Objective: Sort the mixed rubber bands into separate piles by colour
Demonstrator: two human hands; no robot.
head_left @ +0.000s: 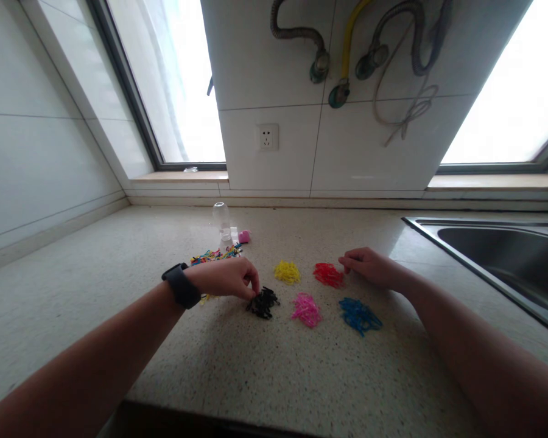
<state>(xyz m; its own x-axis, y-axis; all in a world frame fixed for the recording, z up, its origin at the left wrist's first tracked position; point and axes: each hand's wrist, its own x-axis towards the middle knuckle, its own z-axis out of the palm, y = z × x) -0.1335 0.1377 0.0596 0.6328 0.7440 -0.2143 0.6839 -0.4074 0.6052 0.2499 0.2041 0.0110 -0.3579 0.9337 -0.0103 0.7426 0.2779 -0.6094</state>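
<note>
As Light Fell on a Countertop (237, 365), Five Colors Lay Apart

While the left hand (240, 278) reached the edge of a black pile (265, 304) of small, thin pieces, its thumb and fingertips nearly met; whether they gripped one could not be told. The right hand (368, 266) rested just beside a red pile (327, 275), fingers bent, tips close together, any hold unclear. Yellow (287, 272), pink (305, 311) and blue piles (360, 315) lay nearby. Beyond the left wrist, a partly hidden multicolored heap (214, 254) lay near a clear container (220, 215).

Five piles (306, 310) on countertop (237, 371); sixth pile (216, 254) behind left hand (237, 277), container (220, 216) behind that; sink (432, 227) at far right.
</note>
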